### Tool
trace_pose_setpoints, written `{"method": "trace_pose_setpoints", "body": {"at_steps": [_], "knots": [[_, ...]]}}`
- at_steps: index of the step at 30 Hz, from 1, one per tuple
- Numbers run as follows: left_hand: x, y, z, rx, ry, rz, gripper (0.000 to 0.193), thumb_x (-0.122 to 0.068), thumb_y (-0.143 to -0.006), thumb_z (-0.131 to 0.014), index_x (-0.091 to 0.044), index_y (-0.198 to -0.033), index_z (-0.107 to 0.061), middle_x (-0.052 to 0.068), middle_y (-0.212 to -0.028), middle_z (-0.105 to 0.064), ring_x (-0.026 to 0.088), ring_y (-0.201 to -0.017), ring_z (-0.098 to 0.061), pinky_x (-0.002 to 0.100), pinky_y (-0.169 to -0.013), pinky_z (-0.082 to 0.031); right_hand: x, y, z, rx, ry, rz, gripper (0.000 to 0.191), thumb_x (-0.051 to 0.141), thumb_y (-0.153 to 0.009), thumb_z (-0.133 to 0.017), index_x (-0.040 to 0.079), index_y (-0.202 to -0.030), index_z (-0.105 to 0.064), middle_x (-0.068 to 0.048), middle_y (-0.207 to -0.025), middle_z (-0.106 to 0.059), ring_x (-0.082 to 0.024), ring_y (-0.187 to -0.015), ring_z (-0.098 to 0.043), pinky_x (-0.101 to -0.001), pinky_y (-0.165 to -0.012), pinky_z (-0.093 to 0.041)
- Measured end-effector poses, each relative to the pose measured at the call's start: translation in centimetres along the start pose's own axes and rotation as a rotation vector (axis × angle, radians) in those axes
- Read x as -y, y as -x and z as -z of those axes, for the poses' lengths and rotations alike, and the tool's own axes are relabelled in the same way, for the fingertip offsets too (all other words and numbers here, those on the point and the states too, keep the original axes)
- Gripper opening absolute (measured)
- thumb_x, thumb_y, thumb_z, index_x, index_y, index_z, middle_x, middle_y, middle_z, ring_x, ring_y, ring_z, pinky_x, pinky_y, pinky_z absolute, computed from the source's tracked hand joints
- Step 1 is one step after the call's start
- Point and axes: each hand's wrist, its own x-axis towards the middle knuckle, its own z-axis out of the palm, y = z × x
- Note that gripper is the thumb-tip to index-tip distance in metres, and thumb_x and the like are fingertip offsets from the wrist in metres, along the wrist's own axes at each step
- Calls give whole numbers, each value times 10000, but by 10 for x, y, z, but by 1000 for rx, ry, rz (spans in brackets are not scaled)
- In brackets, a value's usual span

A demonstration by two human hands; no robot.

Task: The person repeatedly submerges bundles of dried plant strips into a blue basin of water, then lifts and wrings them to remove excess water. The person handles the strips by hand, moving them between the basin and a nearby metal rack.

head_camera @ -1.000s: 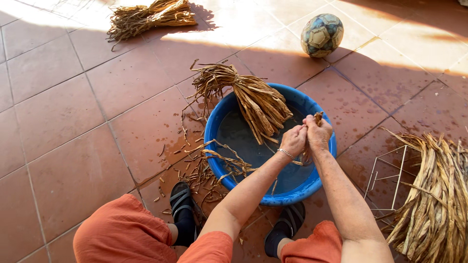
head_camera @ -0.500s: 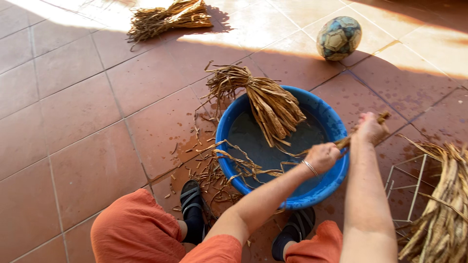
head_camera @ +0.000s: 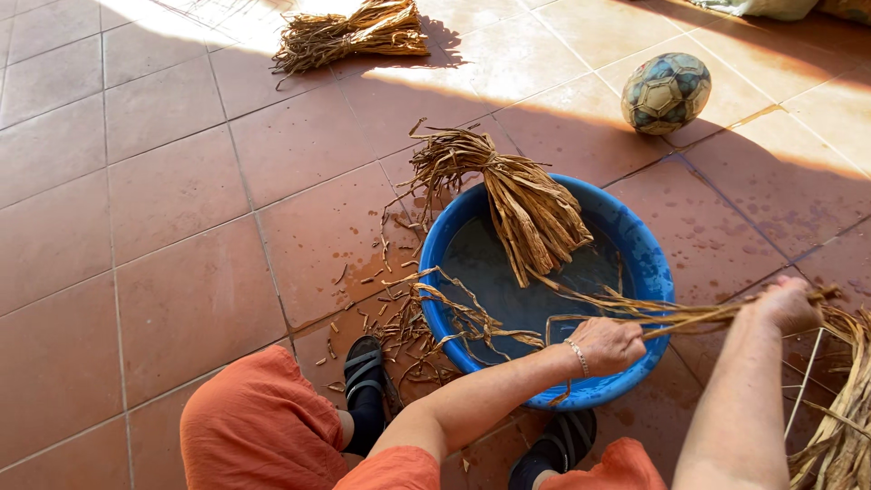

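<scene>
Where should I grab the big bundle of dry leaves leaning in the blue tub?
Probably at its tied neck, where the dry leaf bundle narrows over the blue tub's rim. Come from above on the far side: the fanned ends lie spread in the tub, too wide and loose for one hand.

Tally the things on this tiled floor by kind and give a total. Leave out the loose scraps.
Blue basin: 1
Ball: 1
Tied bundles of dried leaves: 2, one far off, one leaning in the basin
Loose heap of leaves at right: 1
Strand stretched between left hand and right hand: 1
Total: 6
</scene>
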Motion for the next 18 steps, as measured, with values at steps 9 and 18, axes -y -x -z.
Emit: {"method": "trace_pose_setpoints", "body": {"at_steps": [9,18], "knots": [[2,32,2,168,23,-34,274,-288,-934,-439,-88,-892,-622,202,-663,-654,426,-628,-651,523,-645,-529,6,-32,45,-115,-21,23,65,6,-838,-578,61,-804,-589,-19,-669,-572,-103,-493,-486,-264,-467,-354],[12,55,26,258,15,-34,274,-293,-953,-435,-100,-902,-622,175,-658,-659,383,-596,-657,495,-613,-523,-7,-60,60,-121,-62,48,66,85,-884,-585,64,-828,-557,-3,-679,-465,-133,-535,-375,-282,-533,-309]]}}
